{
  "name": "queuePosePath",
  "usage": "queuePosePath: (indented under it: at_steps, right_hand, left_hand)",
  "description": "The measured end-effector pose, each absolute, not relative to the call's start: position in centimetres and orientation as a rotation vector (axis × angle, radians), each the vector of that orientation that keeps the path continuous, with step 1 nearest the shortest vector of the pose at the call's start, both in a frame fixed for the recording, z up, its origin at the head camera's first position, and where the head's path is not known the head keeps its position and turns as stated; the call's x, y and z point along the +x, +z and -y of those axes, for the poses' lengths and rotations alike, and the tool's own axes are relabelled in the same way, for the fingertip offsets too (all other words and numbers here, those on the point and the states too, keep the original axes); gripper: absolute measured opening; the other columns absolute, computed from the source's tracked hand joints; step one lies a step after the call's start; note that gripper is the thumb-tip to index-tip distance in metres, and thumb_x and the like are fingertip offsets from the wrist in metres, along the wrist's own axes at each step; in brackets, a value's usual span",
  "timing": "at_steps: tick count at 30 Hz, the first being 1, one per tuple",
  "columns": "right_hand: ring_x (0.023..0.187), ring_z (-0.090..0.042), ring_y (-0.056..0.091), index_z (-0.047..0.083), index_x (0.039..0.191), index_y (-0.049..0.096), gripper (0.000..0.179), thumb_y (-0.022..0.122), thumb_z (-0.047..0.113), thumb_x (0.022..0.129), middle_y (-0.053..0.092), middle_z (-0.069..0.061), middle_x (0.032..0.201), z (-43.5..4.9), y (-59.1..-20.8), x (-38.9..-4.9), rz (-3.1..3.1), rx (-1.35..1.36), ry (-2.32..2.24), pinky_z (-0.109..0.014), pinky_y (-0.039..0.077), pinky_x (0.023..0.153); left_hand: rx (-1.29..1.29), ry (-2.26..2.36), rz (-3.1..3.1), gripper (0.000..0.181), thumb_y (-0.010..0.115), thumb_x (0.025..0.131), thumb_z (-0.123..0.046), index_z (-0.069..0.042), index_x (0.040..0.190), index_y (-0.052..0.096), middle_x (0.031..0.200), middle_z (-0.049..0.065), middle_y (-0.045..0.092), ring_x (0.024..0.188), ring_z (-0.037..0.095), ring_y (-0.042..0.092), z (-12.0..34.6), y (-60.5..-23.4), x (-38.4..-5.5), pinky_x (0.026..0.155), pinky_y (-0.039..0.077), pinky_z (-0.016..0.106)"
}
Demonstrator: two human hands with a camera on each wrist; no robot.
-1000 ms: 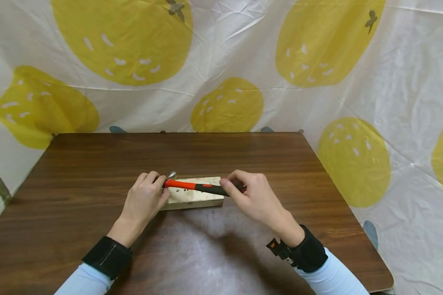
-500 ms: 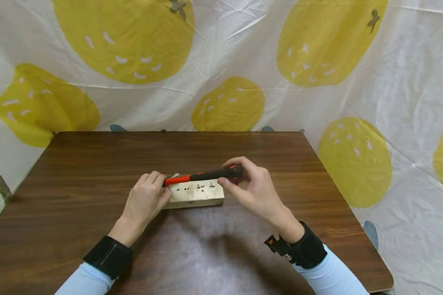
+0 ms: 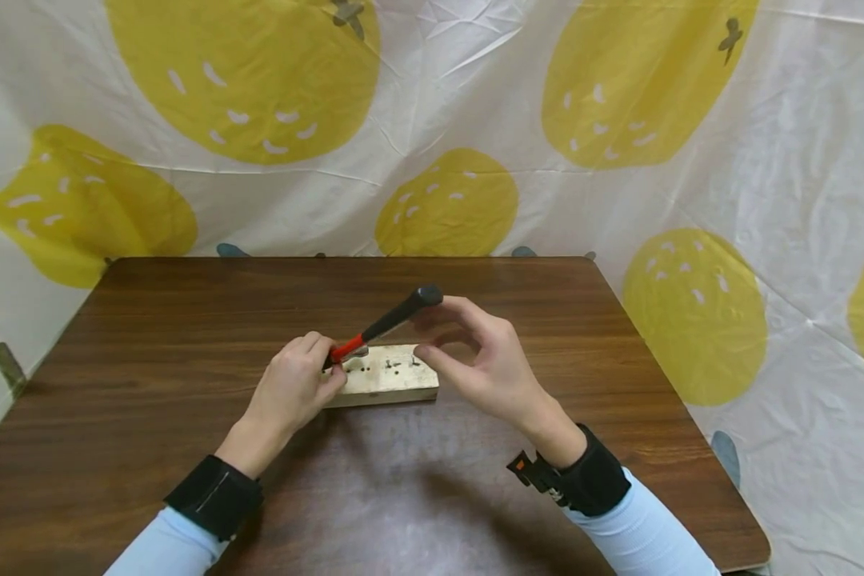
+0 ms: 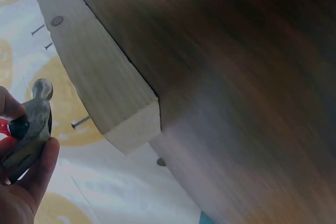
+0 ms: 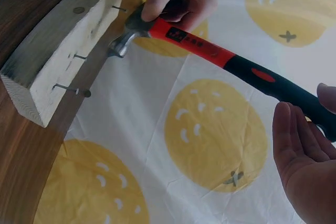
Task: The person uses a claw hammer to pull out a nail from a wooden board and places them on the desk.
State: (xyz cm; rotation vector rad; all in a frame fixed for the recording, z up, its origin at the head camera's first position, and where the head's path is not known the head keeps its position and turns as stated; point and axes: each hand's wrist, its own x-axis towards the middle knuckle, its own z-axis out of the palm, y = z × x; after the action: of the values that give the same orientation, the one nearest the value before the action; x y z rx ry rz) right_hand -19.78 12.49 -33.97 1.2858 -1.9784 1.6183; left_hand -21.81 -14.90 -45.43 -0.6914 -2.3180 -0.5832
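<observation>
A hammer [image 3: 392,318] with a red and black handle slants up over the wooden block [image 3: 389,384]. My left hand [image 3: 288,382] grips it by its metal head [image 4: 32,129], beside the block's left part. The handle's black end points up and away toward my right hand [image 3: 478,364]. That hand's fingers [image 5: 302,135] are extended at the handle end, with thumb and fingers apart. Several nails stick out of the block's top face, among them a nail [image 5: 65,88] near one end. Small dark holes show there too. My left fingers hide part of the hammer head.
The block lies on a brown wood-grain table [image 3: 187,312]. Behind and to the right hangs a white cloth [image 3: 533,208] with yellow fruit prints. Each wrist wears a black band [image 3: 216,496].
The hammer's handle has swung up from nearly level to a steep slant, its end moving left and away. My right fingers have loosened from around it. The left hand shifted slightly right.
</observation>
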Motion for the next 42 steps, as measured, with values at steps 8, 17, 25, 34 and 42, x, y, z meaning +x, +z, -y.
queuePosePath:
  at_steps: [8, 17, 25, 34, 42]
  right_hand:
    - [0.121, -0.034, 0.062, -0.009, 0.138, 0.054, 0.058, 0.075, -0.012, 0.085, 0.064, -0.021, 0.132, -11.9, -33.9, -19.8, 1.996, 1.39, 1.543, -0.045, 0.057, 0.086]
    - [0.134, -0.029, 0.053, -0.006, 0.149, 0.045, 0.066, 0.072, -0.01, 0.089, 0.053, -0.017, 0.149, -11.5, -34.1, -19.9, 2.048, 1.457, 1.452, -0.039, 0.054, 0.096]
    - [0.138, -0.027, 0.049, -0.004, 0.156, 0.034, 0.073, 0.068, -0.01, 0.092, 0.045, -0.016, 0.156, -11.2, -34.6, -20.2, 2.102, 1.508, 1.344, -0.038, 0.051, 0.1]
    - [0.144, -0.024, 0.041, -0.006, 0.158, 0.029, 0.071, 0.065, -0.006, 0.096, 0.04, -0.019, 0.158, -11.2, -35.5, -20.5, 2.213, 1.533, 1.118, -0.04, 0.039, 0.112]
    - [0.142, -0.026, 0.044, -0.006, 0.155, 0.034, 0.071, 0.071, 0.003, 0.095, 0.046, -0.02, 0.154, -11.9, -37.4, -21.3, 2.37, 1.391, 1.066, -0.039, 0.037, 0.113]
  left_hand:
    - [-0.693, -0.719, 2.316, 0.014, 0.073, 0.076, 0.0, -0.001, 0.089, 0.067, 0.084, 0.008, 0.064, 0.074, 0.024, 0.064, 14.2, -45.6, -21.8, 0.064, 0.057, 0.041]
    - [-0.706, -0.92, 2.303, 0.019, 0.076, 0.075, -0.001, -0.007, 0.092, 0.07, 0.089, 0.003, 0.067, 0.076, 0.019, 0.066, 13.6, -45.7, -21.8, 0.066, 0.056, 0.039]
    - [-0.763, -1.02, 2.262, 0.017, 0.079, 0.077, 0.0, -0.008, 0.091, 0.072, 0.087, 0.0, 0.069, 0.076, 0.015, 0.066, 13.0, -45.8, -22.0, 0.067, 0.055, 0.038]
    - [-0.76, -1.11, 2.242, 0.014, 0.078, 0.079, 0.0, -0.008, 0.09, 0.074, 0.085, -0.001, 0.07, 0.073, 0.013, 0.064, 12.3, -45.5, -21.9, 0.063, 0.054, 0.036]
    - [-0.701, -1.162, 2.246, 0.015, 0.079, 0.079, -0.001, -0.008, 0.092, 0.075, 0.085, -0.001, 0.072, 0.073, 0.016, 0.067, 12.2, -45.5, -21.9, 0.063, 0.055, 0.038]
